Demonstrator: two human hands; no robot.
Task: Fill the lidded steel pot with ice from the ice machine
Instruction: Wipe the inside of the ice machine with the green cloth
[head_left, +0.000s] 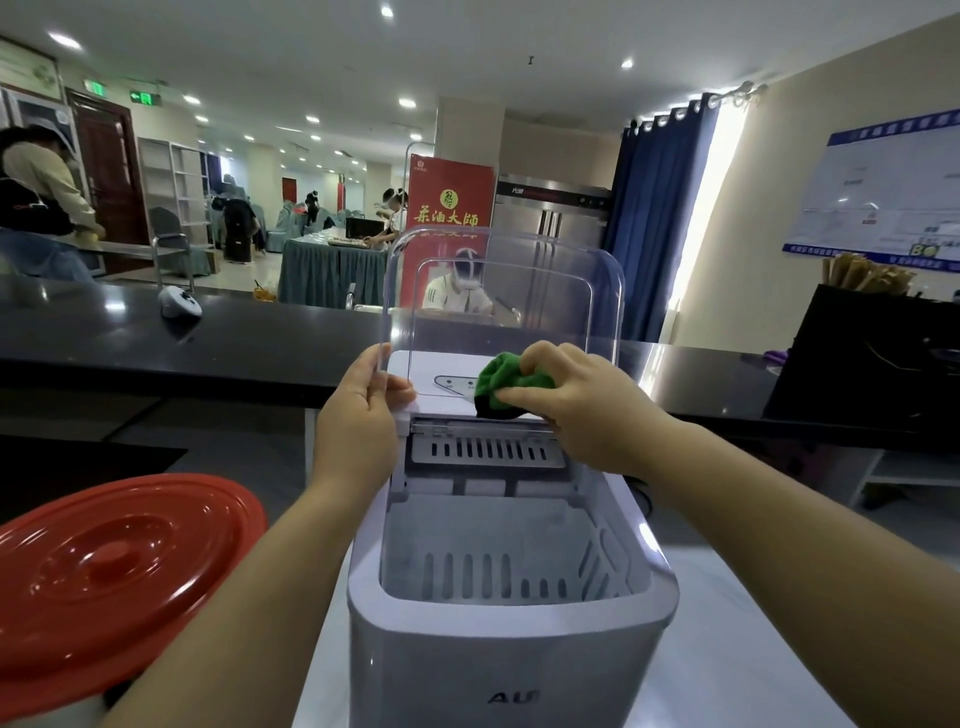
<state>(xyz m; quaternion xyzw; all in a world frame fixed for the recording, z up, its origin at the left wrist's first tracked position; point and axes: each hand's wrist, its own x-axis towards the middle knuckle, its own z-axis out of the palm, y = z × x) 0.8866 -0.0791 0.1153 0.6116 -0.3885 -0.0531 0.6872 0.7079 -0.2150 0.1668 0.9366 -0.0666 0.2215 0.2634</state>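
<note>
The left hand (363, 400) pinches the ice machine's (509, 571) clear lid (504, 291) to hold it open while the right hand (576, 400) grasps a green cloth (506, 382), wiping its top.

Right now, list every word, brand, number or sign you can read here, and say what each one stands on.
"AU", with further characters blurred: front of the ice machine.
"茶酒大師": red banner behind the raised clear lid.
Green exit signs near the ceiling: running-figure symbol only, lettering unreadable.
Blue-framed wall poster: text too small to read.
Control panel on the machine: markings too blurred.
</note>
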